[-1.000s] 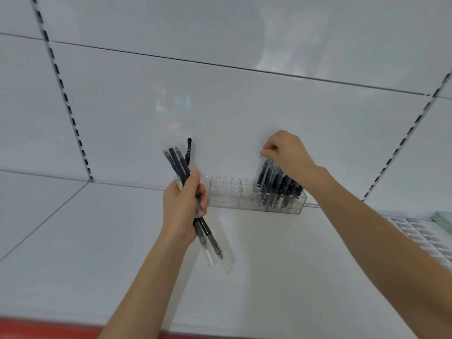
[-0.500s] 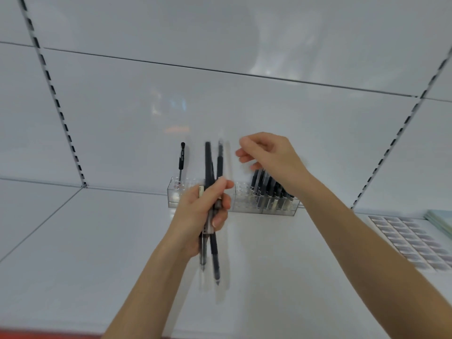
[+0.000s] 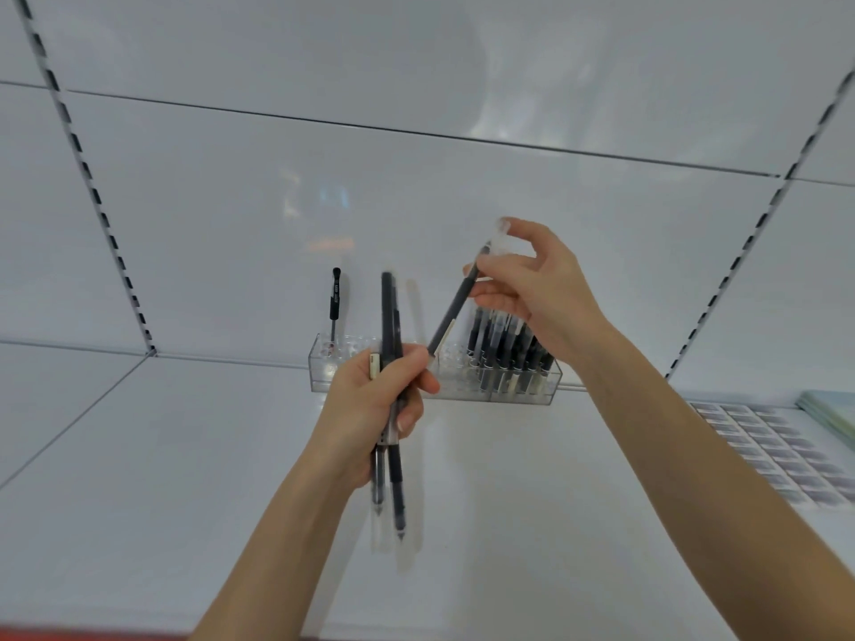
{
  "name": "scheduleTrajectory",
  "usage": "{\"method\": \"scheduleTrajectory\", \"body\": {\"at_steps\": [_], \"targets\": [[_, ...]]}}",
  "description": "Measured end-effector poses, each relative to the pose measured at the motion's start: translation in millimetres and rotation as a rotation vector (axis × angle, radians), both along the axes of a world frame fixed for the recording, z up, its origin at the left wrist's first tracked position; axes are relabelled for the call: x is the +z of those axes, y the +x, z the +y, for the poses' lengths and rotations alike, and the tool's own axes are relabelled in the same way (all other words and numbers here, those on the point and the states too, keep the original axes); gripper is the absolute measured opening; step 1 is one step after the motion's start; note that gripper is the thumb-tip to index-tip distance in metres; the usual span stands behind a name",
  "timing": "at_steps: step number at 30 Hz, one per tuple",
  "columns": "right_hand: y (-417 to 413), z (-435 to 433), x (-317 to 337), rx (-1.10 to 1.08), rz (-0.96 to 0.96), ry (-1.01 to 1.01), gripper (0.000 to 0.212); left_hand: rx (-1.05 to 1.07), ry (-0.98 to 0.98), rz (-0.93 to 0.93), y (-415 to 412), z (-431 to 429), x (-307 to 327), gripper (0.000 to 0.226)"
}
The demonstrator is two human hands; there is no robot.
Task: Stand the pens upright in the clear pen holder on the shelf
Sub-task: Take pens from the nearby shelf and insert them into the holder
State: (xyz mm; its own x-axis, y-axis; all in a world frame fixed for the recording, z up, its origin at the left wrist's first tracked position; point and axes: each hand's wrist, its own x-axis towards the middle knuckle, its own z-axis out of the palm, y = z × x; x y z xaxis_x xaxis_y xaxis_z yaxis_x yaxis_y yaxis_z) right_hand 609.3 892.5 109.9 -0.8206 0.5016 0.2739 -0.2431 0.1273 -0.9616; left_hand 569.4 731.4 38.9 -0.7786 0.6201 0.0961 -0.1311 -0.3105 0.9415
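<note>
A clear pen holder (image 3: pixel 518 394) stands at the back of the white shelf (image 3: pixel 185 478). Several dark pens (image 3: pixel 504 349) stand upright in its right part, and one black pen (image 3: pixel 335 300) stands alone at its left end. My left hand (image 3: pixel 370 404) grips a small bundle of black pens (image 3: pixel 391 395) upright in front of the holder. My right hand (image 3: pixel 532 279) pinches the top of a single black pen (image 3: pixel 455 303), which slants down towards my left hand, its lower tip close to the bundle.
At the right edge lie a tray of small grey squares (image 3: pixel 768 451) and a stack of pale green sheets (image 3: pixel 833 414). White back panels with slotted uprights (image 3: pixel 106 224) rise behind the holder. A red strip (image 3: pixel 69 633) runs along the front edge.
My right hand left the pens standing in the holder, came over to the bundle and now holds one pen drawn out of it. My left hand turned its bundle upright.
</note>
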Motion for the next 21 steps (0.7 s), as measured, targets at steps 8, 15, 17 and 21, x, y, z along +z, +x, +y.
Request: {"method": "scheduleTrajectory", "body": {"at_steps": [8,15,17,21], "targets": [[-3.6,20.7,5.5,-0.196,0.149,0.151,0.010,0.098,-0.087,-0.037,-4.1,4.7,-5.9,0.014],[-24.5,41.8,-14.1,-0.353,0.030,0.645,0.018,0.120,-0.084,-0.096,-8.0,1.0,-5.8,0.026],[-27.6,44.0,-20.5,-0.335,-0.019,0.707,0.018,0.118,-0.074,-0.107,-7.8,0.7,-5.3,0.023],[-29.4,49.2,-23.3,-0.341,-0.028,0.713,0.018,0.124,-0.062,-0.123,-7.3,-0.2,-5.9,0.019]]}}
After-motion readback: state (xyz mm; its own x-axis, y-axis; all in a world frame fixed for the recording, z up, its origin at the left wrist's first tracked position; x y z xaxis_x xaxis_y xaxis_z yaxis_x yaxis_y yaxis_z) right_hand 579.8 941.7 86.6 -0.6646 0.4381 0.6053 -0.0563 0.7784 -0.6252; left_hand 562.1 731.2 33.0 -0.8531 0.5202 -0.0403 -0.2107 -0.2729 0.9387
